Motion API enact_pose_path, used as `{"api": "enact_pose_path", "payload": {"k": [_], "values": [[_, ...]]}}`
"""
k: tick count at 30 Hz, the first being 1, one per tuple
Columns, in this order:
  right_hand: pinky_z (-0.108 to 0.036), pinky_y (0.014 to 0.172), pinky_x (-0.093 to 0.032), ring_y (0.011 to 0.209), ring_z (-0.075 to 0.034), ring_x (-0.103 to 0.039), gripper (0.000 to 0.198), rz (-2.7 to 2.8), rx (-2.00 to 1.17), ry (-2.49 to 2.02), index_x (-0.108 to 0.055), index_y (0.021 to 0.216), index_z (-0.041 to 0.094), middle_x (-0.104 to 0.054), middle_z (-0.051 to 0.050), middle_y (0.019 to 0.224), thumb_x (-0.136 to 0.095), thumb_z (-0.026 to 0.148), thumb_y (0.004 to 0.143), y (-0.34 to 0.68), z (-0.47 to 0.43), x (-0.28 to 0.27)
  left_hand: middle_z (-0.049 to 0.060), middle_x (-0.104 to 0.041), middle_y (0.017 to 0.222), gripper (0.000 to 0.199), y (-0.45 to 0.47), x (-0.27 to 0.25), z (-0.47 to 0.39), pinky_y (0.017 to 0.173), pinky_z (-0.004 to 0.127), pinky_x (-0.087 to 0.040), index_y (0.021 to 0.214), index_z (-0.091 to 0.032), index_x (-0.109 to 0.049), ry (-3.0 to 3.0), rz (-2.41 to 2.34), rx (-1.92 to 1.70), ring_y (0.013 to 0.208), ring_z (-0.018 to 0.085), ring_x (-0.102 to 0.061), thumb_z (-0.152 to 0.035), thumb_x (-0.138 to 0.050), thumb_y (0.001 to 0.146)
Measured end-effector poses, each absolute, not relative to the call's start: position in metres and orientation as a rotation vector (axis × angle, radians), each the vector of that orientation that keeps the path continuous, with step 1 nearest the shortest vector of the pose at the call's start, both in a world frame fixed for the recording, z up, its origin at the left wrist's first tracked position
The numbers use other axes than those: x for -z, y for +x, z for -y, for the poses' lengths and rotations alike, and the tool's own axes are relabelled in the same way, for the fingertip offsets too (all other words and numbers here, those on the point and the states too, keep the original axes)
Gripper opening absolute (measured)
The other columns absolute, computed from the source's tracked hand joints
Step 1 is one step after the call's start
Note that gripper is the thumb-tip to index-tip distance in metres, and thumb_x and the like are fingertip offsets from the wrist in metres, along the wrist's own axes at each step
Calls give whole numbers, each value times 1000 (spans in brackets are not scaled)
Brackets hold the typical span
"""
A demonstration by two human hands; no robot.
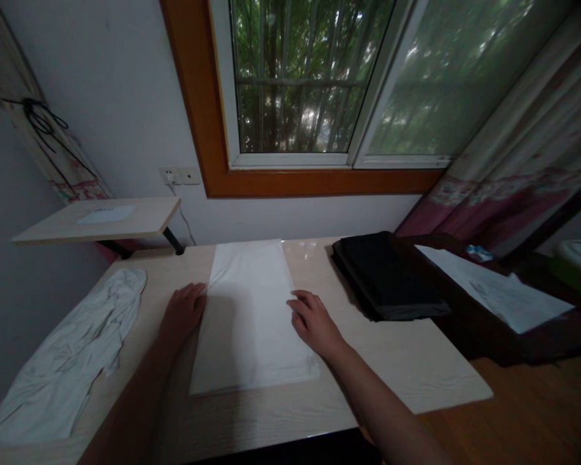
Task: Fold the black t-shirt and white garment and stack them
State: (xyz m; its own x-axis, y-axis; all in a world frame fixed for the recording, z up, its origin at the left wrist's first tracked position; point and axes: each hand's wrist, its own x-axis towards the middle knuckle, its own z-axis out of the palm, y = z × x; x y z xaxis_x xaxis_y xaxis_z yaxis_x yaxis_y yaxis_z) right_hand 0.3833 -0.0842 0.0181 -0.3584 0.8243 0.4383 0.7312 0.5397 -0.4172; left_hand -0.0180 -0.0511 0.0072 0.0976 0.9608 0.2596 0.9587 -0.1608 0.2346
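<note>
Two bare hands of yours flank the white cloth [252,316], which lies flat in a neat rectangle on the pale tabletop [445,371] in front of you. Your left hand [184,309] is palm down at its left edge, fingers extended and loosely together, with nothing gripped. Your right hand [315,324] rests at the right edge, fingers slightly bent and parted from the thumb, touching the fabric without closing around it. Well to your left, a crumpled pale garment [72,365] stretches along the table, below a small raised shelf [148,216] bearing a paper label [107,214]. To your right sits a folded black stack [387,271], and past it a white sheet [494,287] lies on a dark surface. Beyond the table, you face a wood-framed window [305,81] with greenery outside and a curtain [537,148] at its right.
</note>
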Motion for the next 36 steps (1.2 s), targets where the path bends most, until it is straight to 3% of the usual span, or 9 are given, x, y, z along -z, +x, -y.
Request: {"api": "enact_pose_path", "payload": {"k": [8, 26, 36], "values": [[-51, 104, -50, 117, -30, -54, 40, 2062, -229, -1289, -65, 124, 25, -58, -11, 126, -56, 9, 89, 384, 80, -13, 12, -65, 137, 46, -18, -10, 53, 116, 45, -37, 135, -18, -60, 2377, -1958, -633, 127, 27, -56, -41, -40, 101], [-48, 104, -49, 115, -28, -52, 35, 2086, -241, -1323, -68, 121, 23, -62, -10, 122, -57, 9, 91, 385, 80, -14, 12, -67, 131, 45, -20, -4, 50, 110, 50, -43, 133, -20, -60, 2524, -1893, -726, 121, 30, -60, -45, -53, 96], [-48, 104, -49, 116, -29, -52, 35, 2078, -267, -1329, -69, 119, 24, -62, -11, 121, -56, 9, 90, 385, 80, -15, 11, -66, 134, 46, -23, -3, 50, 112, 47, -41, 134, -20, -60, 2484, -1913, -699, 125, 29, -58, -46, -49, 98]]}}
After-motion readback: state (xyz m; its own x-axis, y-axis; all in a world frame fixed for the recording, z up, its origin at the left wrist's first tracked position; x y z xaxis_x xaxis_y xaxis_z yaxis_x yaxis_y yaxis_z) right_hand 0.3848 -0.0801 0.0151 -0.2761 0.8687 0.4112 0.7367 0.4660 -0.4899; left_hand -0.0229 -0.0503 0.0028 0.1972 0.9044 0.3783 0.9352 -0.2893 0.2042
